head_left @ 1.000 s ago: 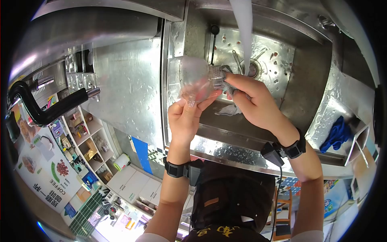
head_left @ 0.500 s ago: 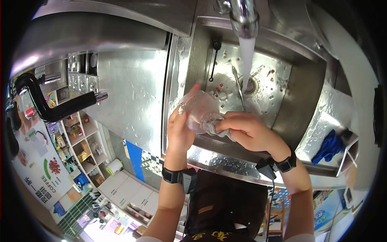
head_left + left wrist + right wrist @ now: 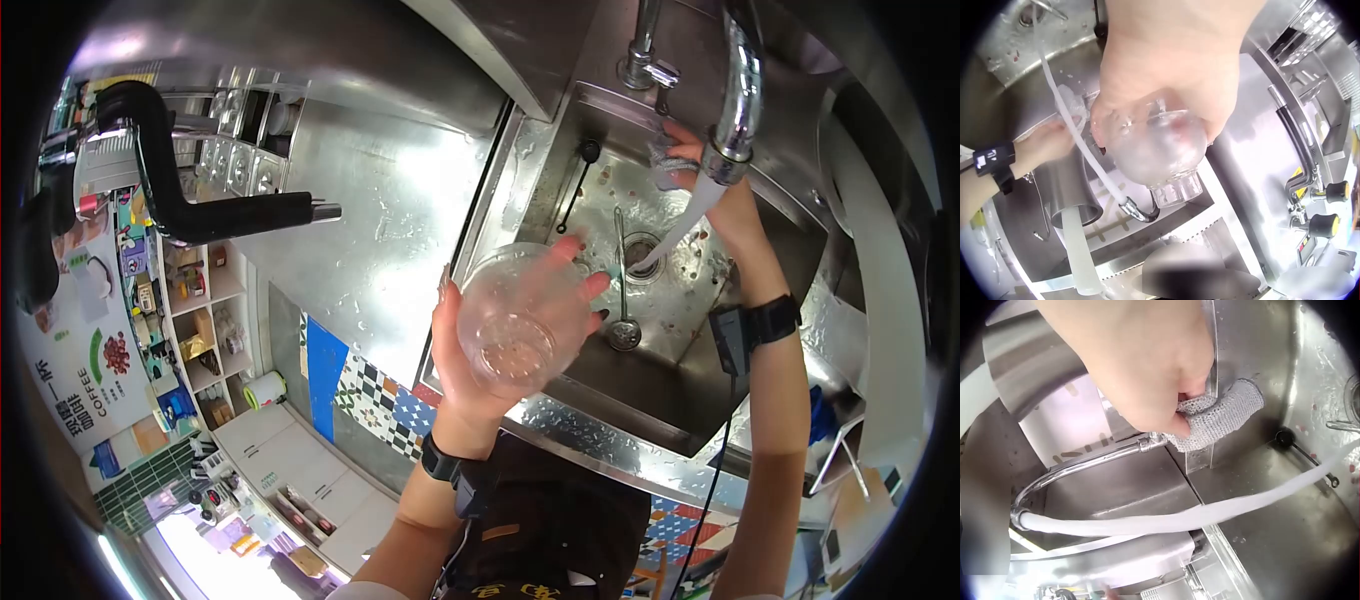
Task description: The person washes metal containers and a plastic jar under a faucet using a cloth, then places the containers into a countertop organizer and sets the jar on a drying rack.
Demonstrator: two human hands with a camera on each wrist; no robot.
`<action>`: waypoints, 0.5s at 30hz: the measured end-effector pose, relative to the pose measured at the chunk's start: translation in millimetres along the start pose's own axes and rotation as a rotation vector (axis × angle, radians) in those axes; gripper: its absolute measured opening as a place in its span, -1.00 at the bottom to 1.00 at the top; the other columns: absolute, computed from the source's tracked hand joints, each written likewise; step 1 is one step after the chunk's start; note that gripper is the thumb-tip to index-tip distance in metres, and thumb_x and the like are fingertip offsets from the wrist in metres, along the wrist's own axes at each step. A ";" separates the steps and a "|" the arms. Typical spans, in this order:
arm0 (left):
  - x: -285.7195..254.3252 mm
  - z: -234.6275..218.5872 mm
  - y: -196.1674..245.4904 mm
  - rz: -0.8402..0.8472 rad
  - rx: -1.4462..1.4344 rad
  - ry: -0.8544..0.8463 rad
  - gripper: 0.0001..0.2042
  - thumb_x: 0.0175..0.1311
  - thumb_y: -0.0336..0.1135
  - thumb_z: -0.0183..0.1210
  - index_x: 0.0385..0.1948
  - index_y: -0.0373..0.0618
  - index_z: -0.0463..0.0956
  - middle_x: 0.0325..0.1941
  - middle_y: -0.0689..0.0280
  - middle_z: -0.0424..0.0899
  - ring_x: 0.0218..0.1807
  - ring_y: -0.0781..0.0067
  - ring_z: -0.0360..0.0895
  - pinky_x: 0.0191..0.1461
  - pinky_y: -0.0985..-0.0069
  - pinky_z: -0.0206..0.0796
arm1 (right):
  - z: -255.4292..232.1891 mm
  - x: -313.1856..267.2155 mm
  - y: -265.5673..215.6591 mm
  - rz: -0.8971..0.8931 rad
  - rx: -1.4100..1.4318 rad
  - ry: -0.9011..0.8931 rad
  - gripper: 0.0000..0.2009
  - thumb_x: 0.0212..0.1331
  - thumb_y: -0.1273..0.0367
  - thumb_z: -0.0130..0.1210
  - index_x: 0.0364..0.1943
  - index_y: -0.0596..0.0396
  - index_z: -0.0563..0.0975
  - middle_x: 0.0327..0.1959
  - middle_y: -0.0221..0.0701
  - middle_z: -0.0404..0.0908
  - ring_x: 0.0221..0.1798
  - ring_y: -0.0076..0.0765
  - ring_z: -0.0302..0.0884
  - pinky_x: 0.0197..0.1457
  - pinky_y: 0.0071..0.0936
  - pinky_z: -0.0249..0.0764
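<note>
My left hand (image 3: pixel 470 370) holds a clear rounded container (image 3: pixel 520 320) over the sink's left edge, fingers spread around its far side. In the left wrist view the container (image 3: pixel 1160 147) hangs beneath the left hand (image 3: pixel 1172 56), its short neck pointing away. Behind the running faucet (image 3: pixel 738 110), my right hand (image 3: pixel 735 205) pinches a grey knitted cloth (image 3: pixel 672 165). The right wrist view shows the cloth (image 3: pixel 1225 419) gripped between thumb and fingers of the right hand (image 3: pixel 1147 369), beside the metal spout.
Water (image 3: pixel 690 220) pours into the steel sink (image 3: pixel 725 375). A ladle (image 3: pixel 622 335) and a black-ended utensil (image 3: pixel 588 150) lie inside, among small red bits. A black handle (image 3: pixel 240 215) juts out at left; a blue cloth (image 3: pixel 822 415) lies right of the sink.
My right hand has left the container with the cloth and moved up behind the faucet. The left hand has turned the container, and the head view has shifted.
</note>
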State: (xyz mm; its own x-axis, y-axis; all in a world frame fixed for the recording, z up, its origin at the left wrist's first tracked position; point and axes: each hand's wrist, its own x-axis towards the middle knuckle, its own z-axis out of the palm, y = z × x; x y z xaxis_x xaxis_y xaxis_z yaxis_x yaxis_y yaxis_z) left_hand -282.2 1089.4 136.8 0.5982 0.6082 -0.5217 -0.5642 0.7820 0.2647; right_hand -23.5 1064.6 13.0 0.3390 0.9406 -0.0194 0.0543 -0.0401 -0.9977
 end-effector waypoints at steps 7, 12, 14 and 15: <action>-7.5 -12.0 3.1 0.140 0.160 -0.226 -0.42 0.04 0.27 -0.08 0.07 0.19 0.37 0.35 0.03 0.02 0.19 -0.37 0.13 0.02 -0.06 0.18 | 6.5 31.8 -14.8 0.200 0.271 0.042 -0.63 0.00 0.51 0.11 -0.03 0.27 0.42 -0.17 -0.35 0.53 -0.04 -0.44 0.41 0.08 -0.49 0.29; -10.9 1.9 11.5 0.060 0.191 -0.201 -0.49 -0.05 0.22 -0.05 -0.03 0.30 0.46 0.34 0.02 0.02 0.25 -0.25 0.11 0.21 0.16 0.12 | 3.4 30.3 8.3 0.220 -0.173 0.169 -0.62 -0.05 0.44 0.12 -0.07 0.25 0.45 -0.22 -0.38 0.53 -0.12 -0.47 0.41 0.01 -0.58 0.25; -9.0 -1.6 9.7 0.066 0.153 -0.261 -0.47 -0.05 0.21 -0.05 -0.01 0.29 0.44 0.34 0.02 0.02 0.25 -0.23 0.11 0.22 0.16 0.12 | 0.6 31.2 14.2 0.205 -0.244 0.150 -0.63 -0.06 0.43 0.12 -0.09 0.24 0.46 -0.22 -0.38 0.53 -0.14 -0.47 0.41 0.00 -0.58 0.25; -7.6 -3.7 8.7 0.067 0.135 -0.291 -0.46 -0.05 0.21 -0.05 0.01 0.28 0.43 0.34 0.02 0.02 0.26 -0.22 0.10 0.22 0.15 0.11 | -0.5 32.2 17.3 0.225 -0.099 0.157 -0.63 -0.06 0.45 0.11 -0.09 0.24 0.46 -0.23 -0.37 0.53 -0.14 -0.47 0.41 0.00 -0.57 0.25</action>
State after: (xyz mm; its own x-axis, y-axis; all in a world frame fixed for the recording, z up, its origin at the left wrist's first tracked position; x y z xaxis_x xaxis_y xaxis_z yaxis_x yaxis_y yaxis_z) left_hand -293.8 1091.1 140.1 0.7109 0.6569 -0.2512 -0.5387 0.7382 0.4060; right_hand -11.2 1094.0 -4.8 0.4936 0.8409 -0.2217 0.0500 -0.2820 -0.9581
